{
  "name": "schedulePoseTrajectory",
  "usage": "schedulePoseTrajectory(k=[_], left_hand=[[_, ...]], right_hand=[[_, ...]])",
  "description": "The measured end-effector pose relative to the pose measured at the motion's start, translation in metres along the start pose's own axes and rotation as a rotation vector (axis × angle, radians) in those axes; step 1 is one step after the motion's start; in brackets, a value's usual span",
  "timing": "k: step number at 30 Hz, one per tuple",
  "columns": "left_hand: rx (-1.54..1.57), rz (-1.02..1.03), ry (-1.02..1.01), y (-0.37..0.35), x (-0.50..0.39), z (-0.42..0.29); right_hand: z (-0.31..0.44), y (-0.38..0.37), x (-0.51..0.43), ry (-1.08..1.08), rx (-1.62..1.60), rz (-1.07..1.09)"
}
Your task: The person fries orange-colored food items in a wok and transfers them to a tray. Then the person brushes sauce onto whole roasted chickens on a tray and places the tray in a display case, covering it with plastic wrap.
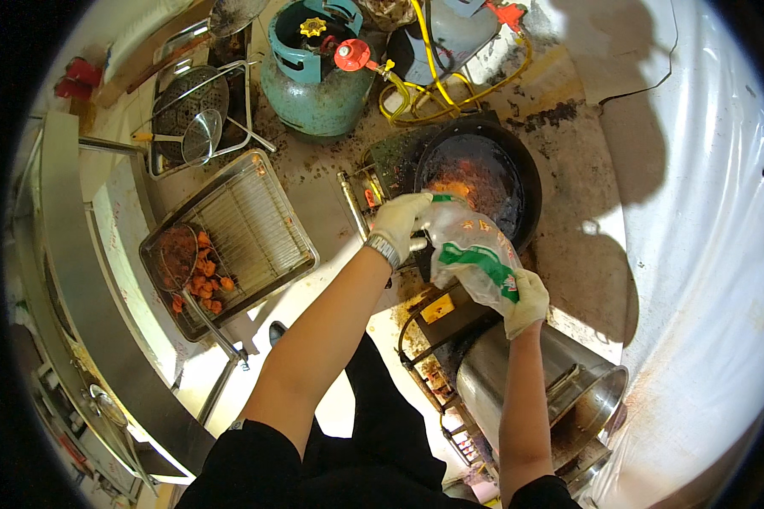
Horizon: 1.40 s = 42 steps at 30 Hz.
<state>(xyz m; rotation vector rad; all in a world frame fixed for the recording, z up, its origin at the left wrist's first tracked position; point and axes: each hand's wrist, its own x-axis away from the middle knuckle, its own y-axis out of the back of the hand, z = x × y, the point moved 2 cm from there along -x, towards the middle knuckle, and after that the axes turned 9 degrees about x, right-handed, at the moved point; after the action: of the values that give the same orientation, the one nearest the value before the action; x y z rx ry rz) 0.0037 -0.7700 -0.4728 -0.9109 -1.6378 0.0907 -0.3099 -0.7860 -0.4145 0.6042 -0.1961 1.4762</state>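
A translucent plastic bag (pixel 474 251) with green bands and red print hangs between my two gloved hands. Its top end is at the near left rim of a black wok (pixel 531 184), where dark oil and reddish-orange food (pixel 461 184) show. My left hand (pixel 398 223), in a pale glove with a metal watch at the wrist, is at the bag's upper end, fingers bent. My right hand (pixel 527 302), gloved too, grips the bag's lower right corner. Whether food is still inside the bag, I cannot tell.
A teal gas cylinder (pixel 318 95) with a red regulator and yellow hoses (pixel 430 32) stands beyond the wok. At left, a rack tray (pixel 286 223) holds orange fried pieces (pixel 207 280) and a wire skimmer (pixel 177 254). A large steel pot (pixel 509 369) stands at the near right.
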Motion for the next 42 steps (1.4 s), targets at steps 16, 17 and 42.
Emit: schedulePoseTrajectory(k=[16, 17, 42], left_hand=[[0.173, 0.17, 0.076, 0.009, 0.028, 0.093], [0.252, 0.194, 0.074, 0.011, 0.024, 0.096], [0.275, 0.023, 0.228, 0.024, -0.009, 0.13]], right_hand=[[-0.009, -0.1, 0.079, 0.82, 0.906, 0.126], [-0.01, -0.1, 0.084, 0.829, 0.903, 0.137], [-0.037, -0.114, 0.006, -0.262, 0.344, 0.042]])
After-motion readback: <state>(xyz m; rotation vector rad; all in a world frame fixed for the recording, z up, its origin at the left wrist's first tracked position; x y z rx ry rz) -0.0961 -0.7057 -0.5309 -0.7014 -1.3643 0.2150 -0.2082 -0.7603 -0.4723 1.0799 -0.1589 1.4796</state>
